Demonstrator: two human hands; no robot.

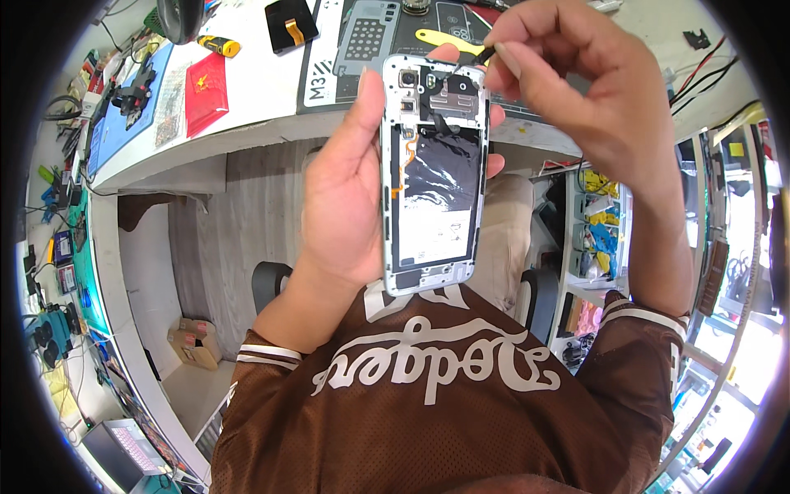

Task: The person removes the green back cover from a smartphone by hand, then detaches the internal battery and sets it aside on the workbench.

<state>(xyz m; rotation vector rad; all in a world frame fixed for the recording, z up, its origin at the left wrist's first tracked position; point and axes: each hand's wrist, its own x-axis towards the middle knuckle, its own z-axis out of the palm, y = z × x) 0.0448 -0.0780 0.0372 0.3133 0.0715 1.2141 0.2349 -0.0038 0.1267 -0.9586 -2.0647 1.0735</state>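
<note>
My left hand (341, 193) wraps around an opened smartphone (436, 198) held upright over my lap, beyond the desk's near edge. The phone's back is off, baring camera modules at the upper left, an orange flex cable along the left side and a shiny black and silver battery area. Black tape or film lies across its upper part. Beside the phone's top right corner, my right hand (584, 95) pinches a thin black piece (487, 55) between thumb and fingers. Its kind I cannot make out. Behind the phone's top lies a yellow spudger (440, 39).
On the white desk (255, 103) lie a dark printed work mat (329, 70), a black screen part (290, 23), a red packet (206, 95) and a yellow-and-black tool (219, 46). Shelves with bagged parts (601, 222) stand at right. A cardboard box (195, 342) sits lower left.
</note>
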